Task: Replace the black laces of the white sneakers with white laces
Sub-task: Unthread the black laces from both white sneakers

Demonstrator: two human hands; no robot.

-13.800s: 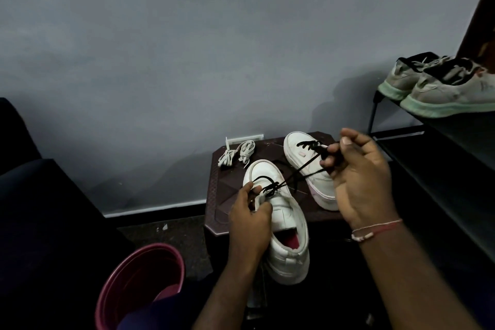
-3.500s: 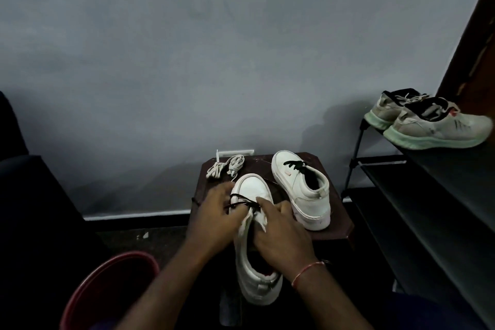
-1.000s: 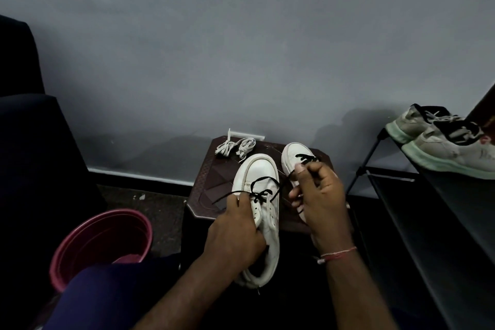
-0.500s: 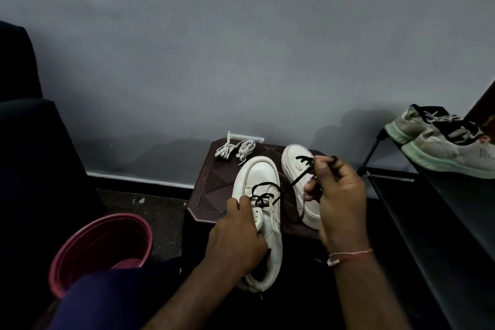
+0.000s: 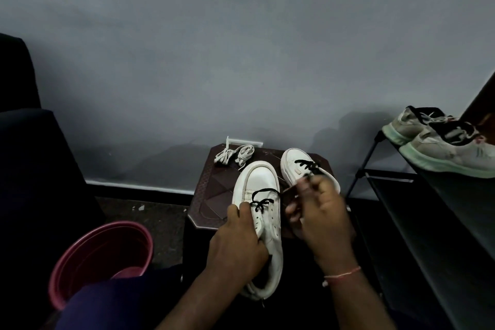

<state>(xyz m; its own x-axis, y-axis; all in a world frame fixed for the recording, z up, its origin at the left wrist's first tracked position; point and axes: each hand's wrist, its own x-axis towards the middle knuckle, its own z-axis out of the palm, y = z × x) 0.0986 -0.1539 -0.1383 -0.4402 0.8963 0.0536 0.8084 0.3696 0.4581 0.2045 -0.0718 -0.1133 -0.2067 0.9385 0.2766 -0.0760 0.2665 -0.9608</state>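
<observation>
A white sneaker (image 5: 261, 185) lies with its toe toward 12 o'clock, its front on a small brown table (image 5: 211, 195) and its heel past the near edge; the left hand (image 5: 238, 246) grasps it from the 9 o'clock side, thumb laid on the eyelet flap, fingers wrapped round the upper; a black lace (image 5: 261, 199) is threaded through only the front eyelets, and one strand runs out toward 3 o'clock to the right hand (image 5: 321, 220), whose bent fingertips are bunched on it, though that hand is blurred; a red thread (image 5: 341, 274) rings its wrist; the second sneaker (image 5: 294, 162), laced in black, stands on the table at 1 o'clock of the first, just beside it, its heel hidden by the right hand; two bundles of white laces (image 5: 235, 154) lie near the table's far edge, at 11 o'clock of the held shoe; a red bucket (image 5: 101, 252) sits on the floor at 8 o'clock; a black rack (image 5: 388, 190) at 3 o'clock carries a pair of grey shoes (image 5: 450, 153)
</observation>
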